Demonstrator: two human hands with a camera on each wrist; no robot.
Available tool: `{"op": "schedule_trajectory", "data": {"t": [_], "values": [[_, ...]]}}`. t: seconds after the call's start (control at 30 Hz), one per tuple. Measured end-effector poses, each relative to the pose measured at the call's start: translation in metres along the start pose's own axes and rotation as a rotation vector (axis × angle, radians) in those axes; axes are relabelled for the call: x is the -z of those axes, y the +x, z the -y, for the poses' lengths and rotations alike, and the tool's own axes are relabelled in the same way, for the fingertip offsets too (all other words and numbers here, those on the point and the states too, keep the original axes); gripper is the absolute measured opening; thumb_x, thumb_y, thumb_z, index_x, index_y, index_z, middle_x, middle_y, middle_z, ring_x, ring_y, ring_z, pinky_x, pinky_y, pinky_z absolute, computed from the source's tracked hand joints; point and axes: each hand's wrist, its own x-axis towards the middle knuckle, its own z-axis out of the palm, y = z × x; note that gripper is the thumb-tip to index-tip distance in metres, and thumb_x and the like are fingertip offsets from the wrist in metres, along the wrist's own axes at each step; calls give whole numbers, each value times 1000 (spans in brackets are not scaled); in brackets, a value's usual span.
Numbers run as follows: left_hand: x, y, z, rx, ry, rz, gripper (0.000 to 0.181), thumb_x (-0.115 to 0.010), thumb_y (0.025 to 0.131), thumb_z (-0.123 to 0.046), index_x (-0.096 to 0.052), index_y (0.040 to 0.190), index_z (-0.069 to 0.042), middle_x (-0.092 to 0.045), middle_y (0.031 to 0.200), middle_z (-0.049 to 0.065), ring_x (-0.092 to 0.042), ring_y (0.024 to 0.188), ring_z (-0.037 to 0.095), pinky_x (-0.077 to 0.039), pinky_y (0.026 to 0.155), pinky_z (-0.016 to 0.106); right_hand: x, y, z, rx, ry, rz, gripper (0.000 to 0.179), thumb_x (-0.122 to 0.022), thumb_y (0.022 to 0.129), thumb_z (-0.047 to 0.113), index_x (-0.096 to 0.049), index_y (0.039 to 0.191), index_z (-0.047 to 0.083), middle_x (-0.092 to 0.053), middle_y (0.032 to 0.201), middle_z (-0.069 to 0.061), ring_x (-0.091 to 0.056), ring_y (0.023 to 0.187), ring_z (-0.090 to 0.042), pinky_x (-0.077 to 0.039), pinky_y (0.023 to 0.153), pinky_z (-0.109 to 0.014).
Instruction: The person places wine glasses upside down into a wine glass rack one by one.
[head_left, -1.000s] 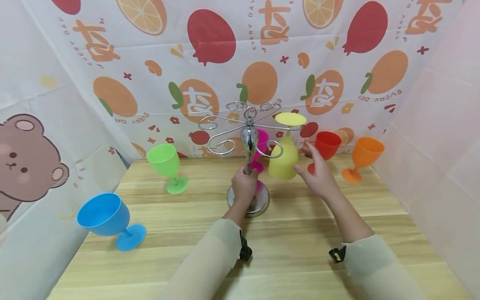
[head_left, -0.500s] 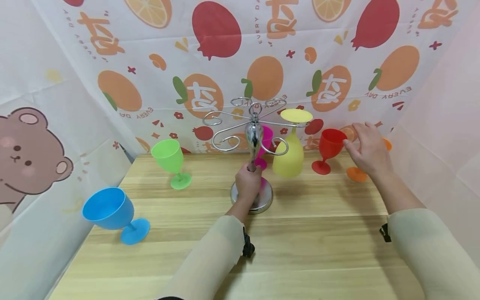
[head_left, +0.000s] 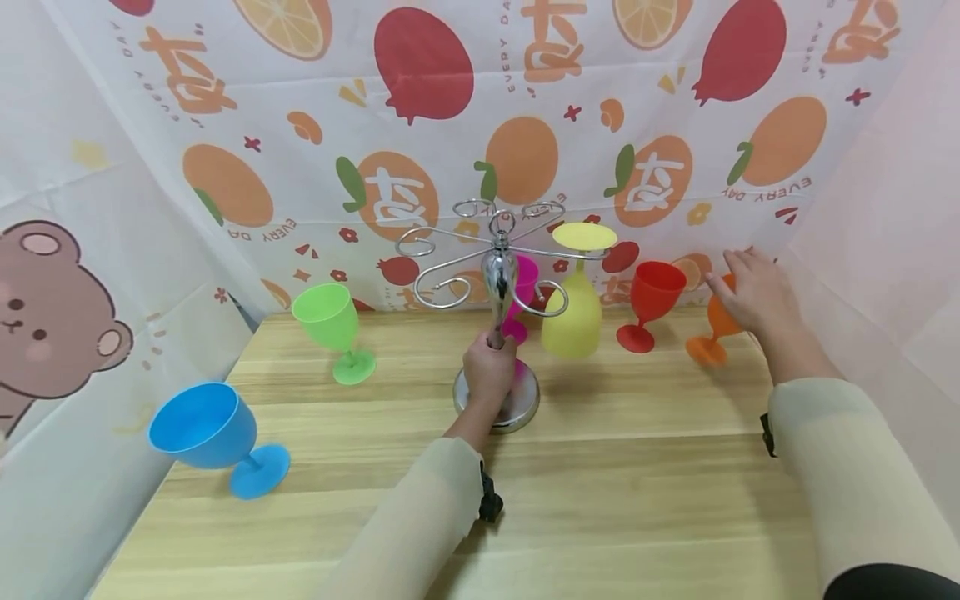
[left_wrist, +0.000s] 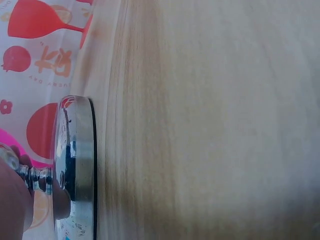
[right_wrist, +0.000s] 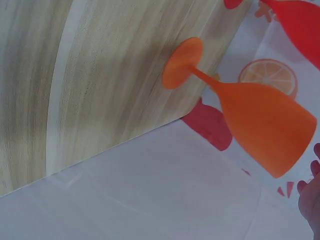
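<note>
My left hand [head_left: 490, 371] grips the stem of a chrome cup rack [head_left: 501, 275], whose round base [left_wrist: 75, 170] stands on the table. Upside down on one of its curled wire arms hangs a yellow goblet [head_left: 573, 321]. At the far right, my right hand [head_left: 761, 300] is held over an orange goblet [head_left: 718, 325] with its fingers extended, overlapping the rim in the head view. The right wrist view shows the orange goblet [right_wrist: 265, 122] upright on its foot, the fingertips [right_wrist: 316, 167] a little apart from its rim.
Between the yellow and orange goblets stands a red goblet [head_left: 655, 292]. A magenta goblet [head_left: 525, 283] is partly hidden behind the rack. Green [head_left: 328, 321] and blue [head_left: 210, 429] goblets stand at the left of the wooden table [head_left: 637, 492]. Printed cloth [head_left: 585, 75] hangs close behind.
My right hand has left the yellow goblet, which stays hanging on the rack, and moved right past the red goblet to the orange one. My left hand keeps its grip on the stem.
</note>
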Motion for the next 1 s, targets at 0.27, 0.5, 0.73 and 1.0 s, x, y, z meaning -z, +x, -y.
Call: {"op": "schedule_trajectory", "data": {"t": [0.27, 0.5, 0.73, 1.0], "values": [[0, -5, 4, 7, 10, 14, 29, -63, 83, -28, -47, 63, -14, -41, 56, -3, -43, 58, 17, -33, 49, 29, -21, 1, -13, -91, 16, 104, 86, -31, 98, 63, -24, 152, -3, -24, 152, -34, -14, 138, -55, -9, 110, -73], [1, -2, 0, -26, -2, -2, 29, -63, 83, -25, -47, 62, -13, -42, 56, -3, -43, 57, 16, -35, 49, 29, -30, 4, -14, -115, 7, 133, 87, -40, 97, 56, -17, 151, -8, -21, 151, -35, -18, 135, -55, -13, 109, -73], [1, 0, -3, -35, -10, -7, 25, -64, 82, -26, -52, 65, -12, -50, 58, -2, -47, 59, 17, -39, 52, 30, -25, 6, -11, -147, -57, 152, 89, -40, 99, 55, -10, 152, -9, -18, 153, -35, -15, 138, -53, -12, 112, -71], [0, -2, 0, -20, 2, -8, 25, -64, 82, -26, -52, 65, -13, -51, 59, -1, -49, 60, 18, -40, 53, 31, -33, 3, -6, -130, -141, 111, 80, -32, 101, 54, -21, 149, -10, -25, 149, -35, -21, 134, -53, -19, 108, -72]]}}
